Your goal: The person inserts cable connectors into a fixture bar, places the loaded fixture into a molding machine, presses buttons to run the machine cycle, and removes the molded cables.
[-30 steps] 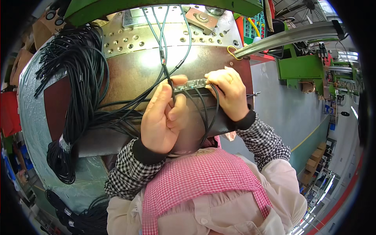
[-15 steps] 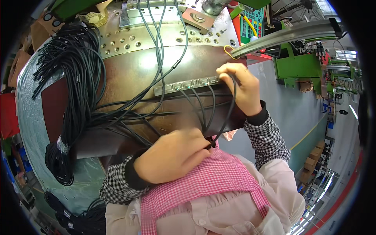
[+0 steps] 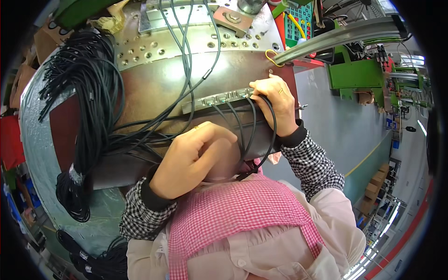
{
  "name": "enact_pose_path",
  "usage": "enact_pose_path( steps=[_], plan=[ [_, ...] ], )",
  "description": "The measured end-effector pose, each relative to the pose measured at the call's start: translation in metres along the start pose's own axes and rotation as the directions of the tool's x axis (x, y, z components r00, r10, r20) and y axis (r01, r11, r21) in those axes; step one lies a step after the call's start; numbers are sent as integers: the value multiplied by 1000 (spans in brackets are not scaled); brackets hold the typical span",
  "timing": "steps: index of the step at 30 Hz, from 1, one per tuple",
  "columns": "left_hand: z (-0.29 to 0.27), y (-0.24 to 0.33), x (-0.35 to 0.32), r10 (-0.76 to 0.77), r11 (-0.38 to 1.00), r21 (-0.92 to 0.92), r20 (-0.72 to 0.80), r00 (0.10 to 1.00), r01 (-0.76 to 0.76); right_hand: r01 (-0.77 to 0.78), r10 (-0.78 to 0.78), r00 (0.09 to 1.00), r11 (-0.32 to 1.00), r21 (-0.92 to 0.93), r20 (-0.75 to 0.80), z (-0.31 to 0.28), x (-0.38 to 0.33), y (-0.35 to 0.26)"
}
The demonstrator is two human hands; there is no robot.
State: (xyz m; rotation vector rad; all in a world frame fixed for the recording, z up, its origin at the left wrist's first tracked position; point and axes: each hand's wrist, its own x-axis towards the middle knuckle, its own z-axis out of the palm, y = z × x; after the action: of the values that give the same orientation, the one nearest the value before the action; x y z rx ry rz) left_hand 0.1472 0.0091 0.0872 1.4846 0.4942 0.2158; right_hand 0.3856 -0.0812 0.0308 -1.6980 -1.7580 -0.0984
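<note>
A narrow metal fixture (image 3: 219,99) with a row of slots lies across the brown work surface. Several black cables (image 3: 252,122) run from its slots toward my apron. At the fixture's right end, my right hand (image 3: 276,99) pinches the end of another black cable (image 3: 274,135), which loops down toward my lap. My left hand (image 3: 193,158) is in front of the fixture, bent at the knuckles, above the lower cable run. Its fingers are partly smeared and hidden, so I cannot make out anything in them.
A thick bundle of black cables (image 3: 91,102) hangs over the left side of the table. Behind stands a perforated metal plate (image 3: 140,49) with a clamp block (image 3: 233,19). A metal rail (image 3: 340,39) juts out at the right. More coiled cables (image 3: 100,256) lie at lower left.
My left hand has moved up and left, away from the cables by my apron. My right hand has shifted slightly left and down, closer against the fixture's end with its cable.
</note>
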Motion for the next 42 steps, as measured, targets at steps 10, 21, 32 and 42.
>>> enact_pose_path(
  steps=[10, 21, 32, 42],
  plan=[
    [-94, -40, 117, 150, 890, -353, -373, 916, -289, 36, -39, 948, 999, -16, -316, 62, 175, 60],
    [-89, 3, 120, 146, 370, -921, 184, 972, 119, -608, 433, 782, 689, 394, 448, 27, 181, 42],
    [-101, 57, -60, -8, 655, -412, -842, 540, -633, -435, 120, 831, 748, 501, 542, 32, 115, 33],
    [-330, -9, 11, 734, 350, 824, -536, 416, 445, -63, 13, 988, 943, 328, 152, 24, 109, 6]
  ],
)
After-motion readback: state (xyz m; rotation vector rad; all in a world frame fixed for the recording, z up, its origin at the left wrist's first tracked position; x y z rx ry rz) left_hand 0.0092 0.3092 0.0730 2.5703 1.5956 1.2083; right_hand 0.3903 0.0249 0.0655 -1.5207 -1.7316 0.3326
